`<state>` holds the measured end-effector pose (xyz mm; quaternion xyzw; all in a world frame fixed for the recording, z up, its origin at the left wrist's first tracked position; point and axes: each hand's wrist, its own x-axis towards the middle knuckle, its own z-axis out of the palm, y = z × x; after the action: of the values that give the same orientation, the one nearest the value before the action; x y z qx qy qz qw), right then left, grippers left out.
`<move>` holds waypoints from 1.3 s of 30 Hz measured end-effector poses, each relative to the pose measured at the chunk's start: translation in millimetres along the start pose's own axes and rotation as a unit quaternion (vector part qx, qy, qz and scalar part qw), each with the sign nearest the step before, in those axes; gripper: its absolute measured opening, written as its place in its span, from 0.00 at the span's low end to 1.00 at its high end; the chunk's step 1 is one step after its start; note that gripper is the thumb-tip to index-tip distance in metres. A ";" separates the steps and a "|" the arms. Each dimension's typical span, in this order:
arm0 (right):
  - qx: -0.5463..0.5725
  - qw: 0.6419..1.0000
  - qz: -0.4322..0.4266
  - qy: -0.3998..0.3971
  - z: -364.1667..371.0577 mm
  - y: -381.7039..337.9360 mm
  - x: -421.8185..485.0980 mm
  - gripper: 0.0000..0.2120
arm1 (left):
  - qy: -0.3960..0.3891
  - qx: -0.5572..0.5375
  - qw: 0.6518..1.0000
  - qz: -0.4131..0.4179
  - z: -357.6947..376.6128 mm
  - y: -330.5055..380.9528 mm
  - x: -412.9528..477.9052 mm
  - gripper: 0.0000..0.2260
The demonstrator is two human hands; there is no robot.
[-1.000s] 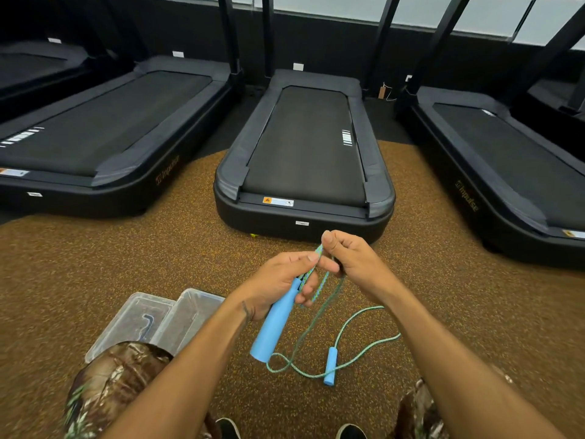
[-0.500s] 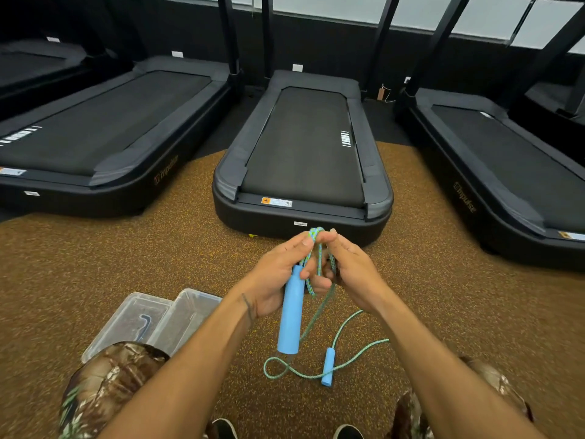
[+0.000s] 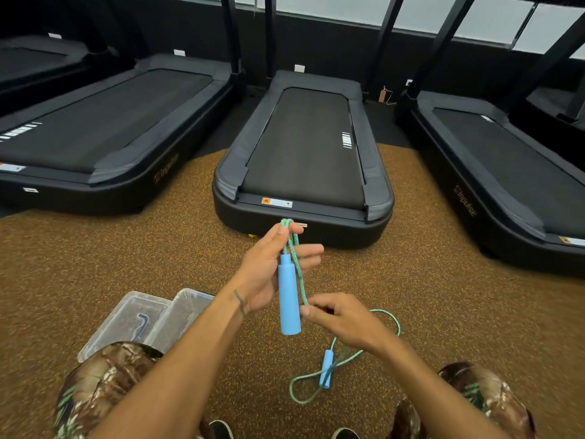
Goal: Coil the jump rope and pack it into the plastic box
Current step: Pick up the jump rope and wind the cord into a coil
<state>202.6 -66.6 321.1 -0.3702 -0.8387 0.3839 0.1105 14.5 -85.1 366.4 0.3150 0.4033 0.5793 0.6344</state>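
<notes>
Black treadmills [image 3: 304,160]; speckled brown floor [image 3: 95,264]

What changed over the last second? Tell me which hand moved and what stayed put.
The right hand left the top of the fold, where both hands met, and slid down the rope toward the person, now pinching it beside the handle's lower end. The left hand swung the blue handle from slanted to upright, keeping the loop pinched on top. The second handle, the slack on the floor and the plastic box stayed put.
</notes>
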 end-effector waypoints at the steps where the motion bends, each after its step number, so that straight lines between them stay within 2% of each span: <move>1: -0.030 0.999 -0.014 -0.003 -5.6 -7.0 0.2 0.19 | 0.001 0.021 1.000 -0.009 -2.2 -0.9 0.4 0.13; 6: -0.080 0.996 -0.041 -0.001 -35.3 -38.2 8.2 0.09 | -0.013 0.105 0.993 -0.050 -4.4 -10.2 -3.0 0.14; 9: -0.128 0.989 -0.073 -0.005 -38.2 -46.2 14.8 0.10 | -0.008 0.062 0.997 -0.055 -1.7 -11.2 -4.4 0.15; 13: -0.172 0.983 -0.059 -0.037 -35.8 -47.1 15.3 0.10 | 0.011 -0.018 0.997 -0.069 -3.5 -3.3 -1.9 0.14; 15: -0.156 0.985 -0.065 -0.035 -37.0 -50.8 15.9 0.10 | 0.015 -0.035 0.997 -0.066 -4.5 -0.4 -2.5 0.14; 17: -0.126 0.989 -0.073 -0.021 -39.4 -53.5 18.0 0.10 | 0.011 0.011 0.998 -0.068 -5.3 -1.6 -5.3 0.14; 20: -0.058 0.996 -0.054 0.040 -45.3 -49.9 25.6 0.10 | -0.008 0.050 0.995 -0.081 -4.5 -7.8 -8.6 0.15; 23: -0.097 0.987 -0.053 0.114 -50.7 -49.5 32.3 0.18 | -0.045 0.057 0.993 -0.094 1.3 -7.9 -13.9 0.14; 25: -0.099 0.984 -0.063 0.135 -54.9 -51.7 35.3 0.20 | -0.072 0.078 0.989 -0.107 3.6 -7.2 -17.0 0.14; 30: -0.018 0.987 -0.070 0.141 -66.8 -47.9 43.3 0.10 | -0.088 0.053 0.985 -0.142 -1.1 -6.2 -21.0 0.16; 35: 0.064 0.993 -0.042 0.093 -65.4 -40.9 45.4 0.13 | -0.077 0.009 0.984 -0.161 -3.1 -7.2 -23.8 0.17; 39: 0.088 0.992 -0.037 0.080 -60.6 -32.8 46.9 0.09 | -0.083 0.022 0.985 -0.152 -4.1 -5.5 -22.5 0.16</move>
<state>180.6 -13.6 381.5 -0.3576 -0.8030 0.4211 0.2233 13.5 -108.4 363.0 0.3105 0.4047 0.4388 0.7398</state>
